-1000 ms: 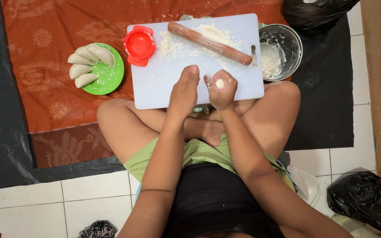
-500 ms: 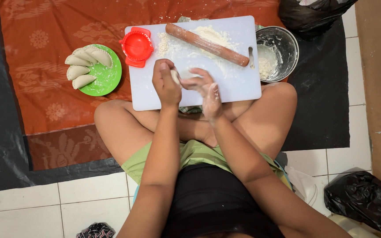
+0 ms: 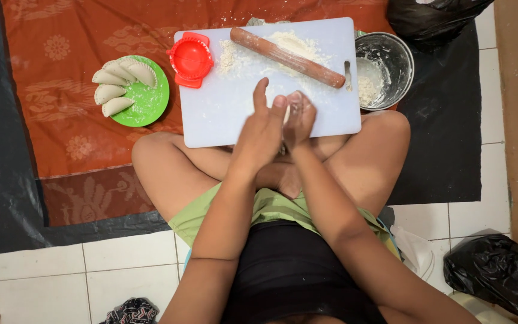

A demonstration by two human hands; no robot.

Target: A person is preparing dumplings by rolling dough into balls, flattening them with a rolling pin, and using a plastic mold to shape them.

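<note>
I sit cross-legged on the floor with a white cutting board [image 3: 223, 114] across my legs. My left hand [image 3: 262, 129] and my right hand [image 3: 300, 117] are pressed palm to palm just above the board's near edge, with a small piece of white dough between them, mostly hidden. Both hands are dusted with flour. A wooden rolling pin [image 3: 287, 57] lies slanted across a patch of flour [image 3: 295, 43] at the board's far side. A red dumpling press [image 3: 190, 59] rests on the board's far left corner.
A green plate [image 3: 149, 102] with several folded dumplings sits left of the board on an orange patterned cloth [image 3: 73, 138]. A metal bowl [image 3: 386, 69] with flour residue stands right of the board. Black plastic bags lie at the far right [image 3: 433, 18] and near right [image 3: 496, 276].
My hands rose from the board and came together around the dough piece; before, they were apart over the board, the right one holding the dough.
</note>
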